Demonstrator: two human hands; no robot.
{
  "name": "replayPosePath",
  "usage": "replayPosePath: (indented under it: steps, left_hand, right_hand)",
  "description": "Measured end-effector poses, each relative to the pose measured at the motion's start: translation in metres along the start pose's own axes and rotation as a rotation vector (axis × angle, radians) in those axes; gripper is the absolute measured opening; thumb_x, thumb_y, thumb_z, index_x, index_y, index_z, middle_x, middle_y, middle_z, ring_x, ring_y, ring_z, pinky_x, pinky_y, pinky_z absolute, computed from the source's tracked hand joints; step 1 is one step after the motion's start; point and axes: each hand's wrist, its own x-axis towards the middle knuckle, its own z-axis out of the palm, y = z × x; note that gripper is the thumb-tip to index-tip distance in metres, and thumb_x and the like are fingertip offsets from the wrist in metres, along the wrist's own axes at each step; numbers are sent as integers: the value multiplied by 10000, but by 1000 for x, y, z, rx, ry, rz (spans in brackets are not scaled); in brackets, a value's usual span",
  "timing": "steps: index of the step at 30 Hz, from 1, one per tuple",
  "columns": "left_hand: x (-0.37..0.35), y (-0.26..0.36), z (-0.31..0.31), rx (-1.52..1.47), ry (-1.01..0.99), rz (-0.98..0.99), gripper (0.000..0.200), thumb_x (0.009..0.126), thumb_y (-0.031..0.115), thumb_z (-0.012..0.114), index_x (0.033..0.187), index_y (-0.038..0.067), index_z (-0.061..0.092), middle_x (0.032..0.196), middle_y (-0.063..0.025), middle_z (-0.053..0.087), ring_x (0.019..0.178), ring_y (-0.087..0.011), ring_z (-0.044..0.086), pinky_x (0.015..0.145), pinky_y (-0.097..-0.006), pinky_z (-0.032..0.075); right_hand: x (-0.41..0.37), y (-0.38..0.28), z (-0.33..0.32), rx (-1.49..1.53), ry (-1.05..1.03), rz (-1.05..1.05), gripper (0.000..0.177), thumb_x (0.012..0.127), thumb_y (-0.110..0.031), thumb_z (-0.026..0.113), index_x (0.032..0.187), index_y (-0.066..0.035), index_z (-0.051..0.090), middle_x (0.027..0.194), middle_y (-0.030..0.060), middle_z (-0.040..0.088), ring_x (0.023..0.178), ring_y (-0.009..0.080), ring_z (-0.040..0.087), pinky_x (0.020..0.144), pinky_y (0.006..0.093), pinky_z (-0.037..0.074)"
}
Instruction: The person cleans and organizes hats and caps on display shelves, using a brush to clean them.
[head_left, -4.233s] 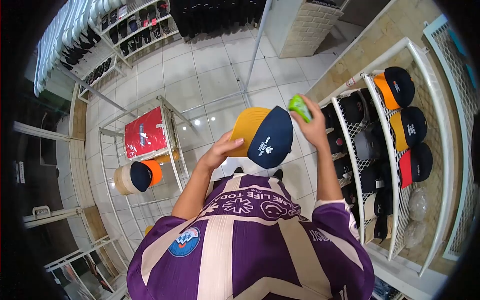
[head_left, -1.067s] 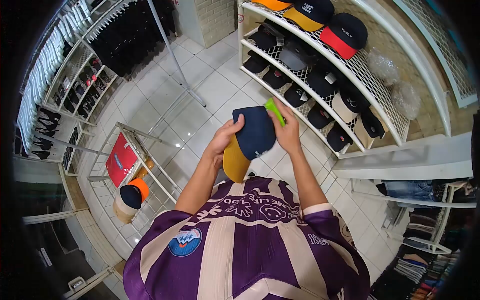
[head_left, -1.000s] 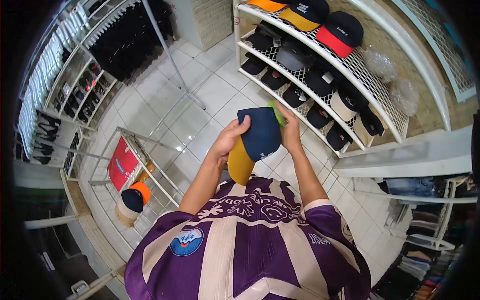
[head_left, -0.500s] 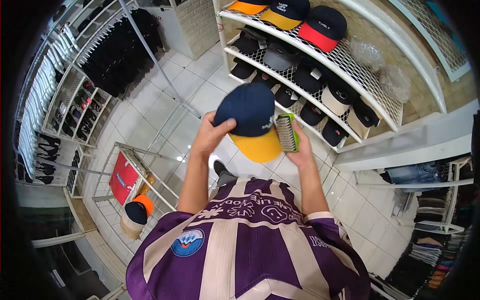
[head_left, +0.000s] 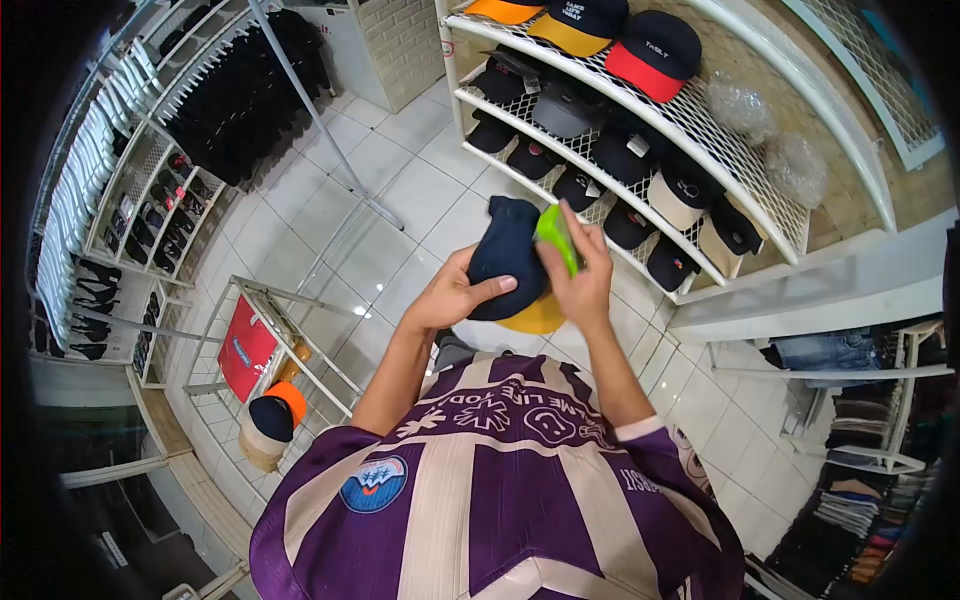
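My left hand [head_left: 455, 293] grips a navy cap [head_left: 508, 256] with a yellow brim that peeks out below it, held at chest height. My right hand [head_left: 580, 280] holds a green brush [head_left: 555, 237] pressed against the right side of the cap's crown. Both hands meet over the cap above the white tiled floor.
A white wire shelf rack [head_left: 700, 120] at the upper right carries several caps in black, navy, red and orange. A small wire stand [head_left: 290, 340] at the left holds a red card and a navy-orange cap [head_left: 272, 412]. Dark clothes hang on a rail [head_left: 250, 80] at the upper left.
The cap has been turned from brim-down and raised to lower at my chest, and the green brush has moved from beside it onto its crown.
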Motion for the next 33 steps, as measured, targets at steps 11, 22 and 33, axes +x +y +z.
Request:
replayPosePath:
  steps: [11, 22, 33]
  left_hand:
    - [3, -5, -2, -135, 38, -99, 354, 930, 96, 744, 1251, -1, 630, 1094, -29, 707, 972, -109, 657, 921, -298, 543]
    - [4, -23, 6, -165, 100, -146, 336, 923, 88, 747, 1229, 11, 632, 1088, -28, 709, 935, -108, 676, 886, -302, 566]
    - [3, -19, 4, -204, 169, -118, 363, 912, 95, 761, 1231, -2, 620, 1083, -50, 711, 942, -132, 682, 882, -307, 568]
  right_hand:
    - [17, 13, 13, 40, -63, -49, 618, 850, -108, 786, 1425, -28, 575, 1073, 147, 587, 918, 293, 608, 842, 361, 502]
    - [29, 8, 18, 8, -40, -48, 609, 827, -125, 805, 1397, -49, 607, 1048, 155, 599, 937, 300, 630, 853, 361, 510]
    - [24, -4, 7, 82, -75, -134, 659, 780, -124, 841, 1397, -72, 618, 1090, 144, 600, 966, 285, 627, 866, 347, 513]
